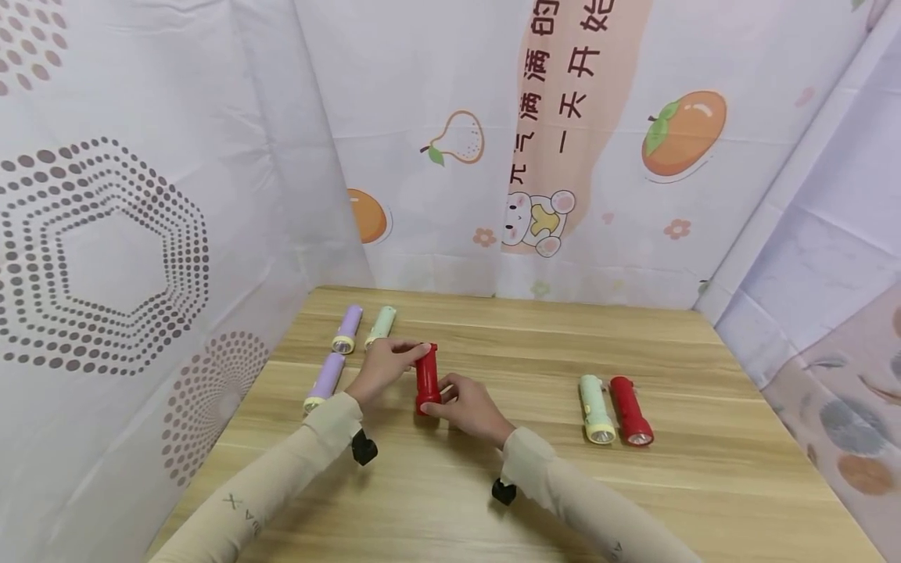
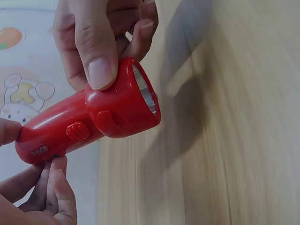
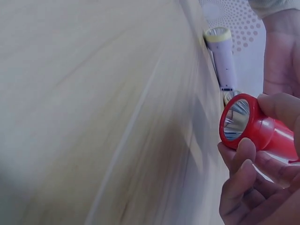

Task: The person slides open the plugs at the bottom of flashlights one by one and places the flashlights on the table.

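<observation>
Head view: both hands pinch one red flashlight.

Three flashlights on table, left; flashlight pair right, side by side; held flashlight between; curtain behind.

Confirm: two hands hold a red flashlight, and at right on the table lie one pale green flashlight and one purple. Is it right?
Not quite: the head view shows a red flashlight, not purple, beside the pale green flashlight at right. The left hand and right hand hold another red flashlight.
</observation>
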A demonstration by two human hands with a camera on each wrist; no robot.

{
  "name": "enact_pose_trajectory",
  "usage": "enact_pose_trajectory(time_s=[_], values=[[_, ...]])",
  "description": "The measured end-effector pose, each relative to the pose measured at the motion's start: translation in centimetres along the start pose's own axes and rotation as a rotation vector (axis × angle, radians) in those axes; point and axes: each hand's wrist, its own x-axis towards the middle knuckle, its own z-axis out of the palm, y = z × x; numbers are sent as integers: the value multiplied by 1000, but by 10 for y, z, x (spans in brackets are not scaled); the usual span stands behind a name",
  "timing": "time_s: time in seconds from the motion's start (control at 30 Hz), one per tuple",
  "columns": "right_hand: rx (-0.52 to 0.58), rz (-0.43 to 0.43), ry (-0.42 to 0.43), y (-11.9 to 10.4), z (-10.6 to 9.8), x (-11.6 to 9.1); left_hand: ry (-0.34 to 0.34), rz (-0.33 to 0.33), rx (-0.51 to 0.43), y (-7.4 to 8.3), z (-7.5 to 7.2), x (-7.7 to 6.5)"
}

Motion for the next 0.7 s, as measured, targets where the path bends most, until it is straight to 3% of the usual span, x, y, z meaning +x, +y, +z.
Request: enact_pose_trajectory(time_s=[0.23,0.43,0.7], values=[[-15,-39,-11,8,-14,-11,-12,41,-53,5,17,-8],[-65,-47,-1,17,-25,-23,-24,64,-33,13,31,-20],[-143,-73,41,28,-37,-37,-58,189,12,21,48,-30]])
